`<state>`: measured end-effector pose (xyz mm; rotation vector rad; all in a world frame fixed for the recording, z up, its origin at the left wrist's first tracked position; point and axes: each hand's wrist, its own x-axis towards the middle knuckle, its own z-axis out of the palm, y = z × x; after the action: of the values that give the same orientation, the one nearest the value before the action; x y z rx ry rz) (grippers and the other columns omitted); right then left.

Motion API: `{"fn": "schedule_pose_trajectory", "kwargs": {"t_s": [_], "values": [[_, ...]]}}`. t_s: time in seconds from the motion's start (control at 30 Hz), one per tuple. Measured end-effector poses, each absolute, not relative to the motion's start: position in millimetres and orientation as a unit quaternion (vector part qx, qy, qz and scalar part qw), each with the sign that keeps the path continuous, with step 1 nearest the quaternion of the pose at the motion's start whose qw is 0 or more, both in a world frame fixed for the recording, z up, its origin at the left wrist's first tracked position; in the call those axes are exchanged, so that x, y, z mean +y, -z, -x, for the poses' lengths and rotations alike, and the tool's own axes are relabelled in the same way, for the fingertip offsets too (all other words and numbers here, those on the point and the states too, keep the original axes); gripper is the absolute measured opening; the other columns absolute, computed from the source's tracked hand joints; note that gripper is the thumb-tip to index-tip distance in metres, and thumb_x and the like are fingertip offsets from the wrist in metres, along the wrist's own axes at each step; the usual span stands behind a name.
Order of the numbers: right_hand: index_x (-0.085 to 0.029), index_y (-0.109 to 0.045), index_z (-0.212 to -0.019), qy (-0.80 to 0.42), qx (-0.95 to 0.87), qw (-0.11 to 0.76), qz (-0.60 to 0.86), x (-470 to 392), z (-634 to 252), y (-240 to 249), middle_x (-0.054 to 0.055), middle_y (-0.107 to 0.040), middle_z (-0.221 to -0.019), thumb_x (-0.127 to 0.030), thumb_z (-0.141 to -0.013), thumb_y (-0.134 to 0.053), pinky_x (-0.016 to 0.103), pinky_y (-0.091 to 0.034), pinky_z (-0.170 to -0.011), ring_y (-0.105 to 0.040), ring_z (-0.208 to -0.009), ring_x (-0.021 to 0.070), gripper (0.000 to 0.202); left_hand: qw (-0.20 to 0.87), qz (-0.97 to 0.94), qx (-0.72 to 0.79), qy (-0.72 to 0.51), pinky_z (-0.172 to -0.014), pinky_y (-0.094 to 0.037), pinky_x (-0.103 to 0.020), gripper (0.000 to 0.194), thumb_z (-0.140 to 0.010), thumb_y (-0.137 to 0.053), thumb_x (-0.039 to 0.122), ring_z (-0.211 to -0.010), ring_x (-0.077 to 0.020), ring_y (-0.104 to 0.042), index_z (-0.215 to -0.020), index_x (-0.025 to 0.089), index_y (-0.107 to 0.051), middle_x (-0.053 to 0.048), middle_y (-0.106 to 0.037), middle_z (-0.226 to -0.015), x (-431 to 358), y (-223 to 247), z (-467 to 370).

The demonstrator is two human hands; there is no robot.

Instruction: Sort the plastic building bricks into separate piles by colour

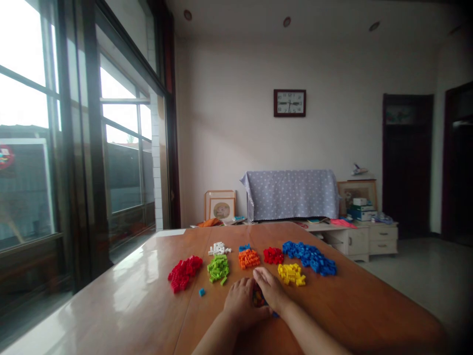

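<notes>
Red heap (185, 274) far left on my worktop (129, 305), then a lone blue brick (201, 292), green heap (218, 269), white heap (219, 248) beyond. My left hand (242, 301), half-curled, cups mixed bricks (257, 297) at the near side, orange heap (249, 259) beyond; my right hand (272, 292), loosely bent, covers their right side. Can't tell if either grips any. Further right: yellow heap (291, 274), big blue heap (309, 258).

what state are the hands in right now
Left hand: cupped against mixed-colour blocks, grip cannot be told.
Right hand: curved around the blocks' other side, grip also unclear.
</notes>
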<state>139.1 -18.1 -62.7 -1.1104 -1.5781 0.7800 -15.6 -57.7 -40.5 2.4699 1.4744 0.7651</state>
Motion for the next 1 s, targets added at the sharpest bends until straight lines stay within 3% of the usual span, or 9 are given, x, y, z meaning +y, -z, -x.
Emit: {"fn": "schedule_pose_trajectory", "kwargs": {"t_s": [0.17,0.37,0.53,0.77,1.0], "values": [[-0.023,-0.065,-0.105,-0.318,-0.645,0.52,0.461,-18,-138,63,0.008,-0.074,-0.105,-0.069,-0.089,-0.043,0.037,-0.051,-0.09,-0.068,-0.103,0.026,0.054,0.079,-0.818,0.509,-0.255,-0.105,-0.037,-0.045,0.062,-0.075,-0.061,0.054,-0.119,-0.0345,-0.054,-0.13,0.025,-0.058,-0.013,-0.062,-0.124,-61,33,4],[-0.024,-0.067,-0.099,-0.295,-0.644,0.508,0.491,-18,-138,62,0.007,-0.075,-0.096,-0.072,-0.088,-0.041,0.037,-0.052,-0.084,-0.069,-0.095,0.0259,0.056,0.121,-0.804,0.524,-0.254,-0.105,-0.038,-0.044,0.048,-0.082,-0.053,0.05,-0.123,-0.032,-0.052,-0.122,0.024,-0.06,-0.012,-0.063,-0.124,-56,30,3],[-0.021,-0.065,-0.098,-0.305,-0.628,0.542,0.468,-22,-142,59,0.007,-0.074,-0.098,-0.07,-0.09,-0.041,0.035,-0.051,-0.088,-0.068,-0.098,0.0248,0.055,0.209,-0.732,0.502,-0.41,-0.1,-0.042,-0.037,0.039,-0.091,-0.044,0.048,-0.109,-0.0258,-0.06,-0.106,0.018,-0.064,-0.012,-0.067,-0.111,-44,40,14],[-0.02,-0.066,-0.101,-0.323,-0.583,0.573,0.477,-17,-151,65,0.01,-0.074,-0.102,-0.074,-0.089,-0.036,0.038,-0.049,-0.096,-0.067,-0.104,0.0248,0.062,0.291,-0.652,0.51,-0.48,-0.097,-0.045,-0.034,0.062,-0.093,-0.031,0.065,-0.108,-0.0267,-0.063,-0.104,0.015,-0.066,-0.012,-0.071,-0.11,-31,44,25],[-0.02,-0.065,-0.112,-0.384,-0.529,0.595,0.467,-9,-154,72,0.01,-0.075,-0.106,-0.071,-0.086,-0.044,0.039,-0.049,-0.098,-0.068,-0.108,0.025,0.061,0.381,-0.571,0.501,-0.527,-0.108,-0.041,-0.038,0.088,-0.091,-0.02,0.076,-0.131,-0.0289,-0.054,-0.133,0.007,-0.055,-0.02,-0.058,-0.138,-37,44,40]]}}
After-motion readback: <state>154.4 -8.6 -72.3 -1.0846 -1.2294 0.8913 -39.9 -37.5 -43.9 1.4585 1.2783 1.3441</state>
